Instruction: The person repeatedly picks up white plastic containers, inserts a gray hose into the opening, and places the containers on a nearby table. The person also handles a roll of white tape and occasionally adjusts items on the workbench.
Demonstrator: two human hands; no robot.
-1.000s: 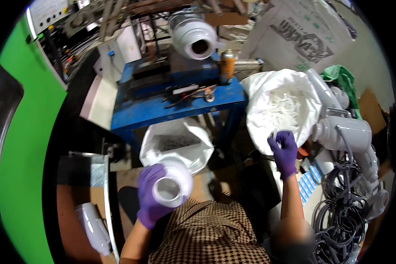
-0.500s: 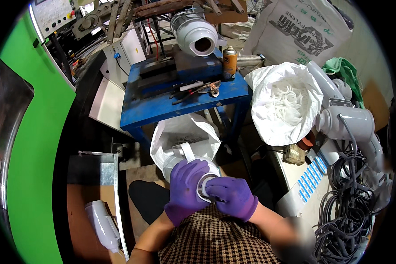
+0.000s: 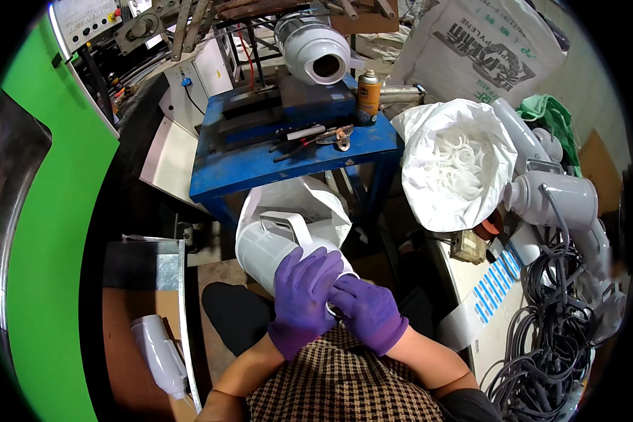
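I look down from the head camera at a cluttered workshop floor. At the upper right a large white woven sack (image 3: 485,53) with dark printed lettering leans against the wall. Below it, an open white bag (image 3: 451,163) sits full of white plastic rings. A small orange spray can (image 3: 368,93) stands at the back right corner of the blue workbench (image 3: 260,165), beside a white cylindrical housing (image 3: 313,50), and a few hand tools (image 3: 315,136) lie near the bench's front edge. At the upper left corner, a pale control panel (image 3: 84,17) with small buttons tops a bright green machine body (image 3: 46,232). A strip of blue-and-white labels (image 3: 496,283) lies at the right, next to coiled black cables (image 3: 548,337). In front of the bench, just below its front edge, a second white bag (image 3: 295,207) stands open. My white plastic jug (image 3: 278,243), with its handle upward, is held in front of that bag, over my lap. My left hand (image 3: 304,299) in a purple glove lies with fingers curled over the jug's mouth. My right hand (image 3: 368,313), also gloved purple, presses closed against the mouth from the right, touching the left hand.
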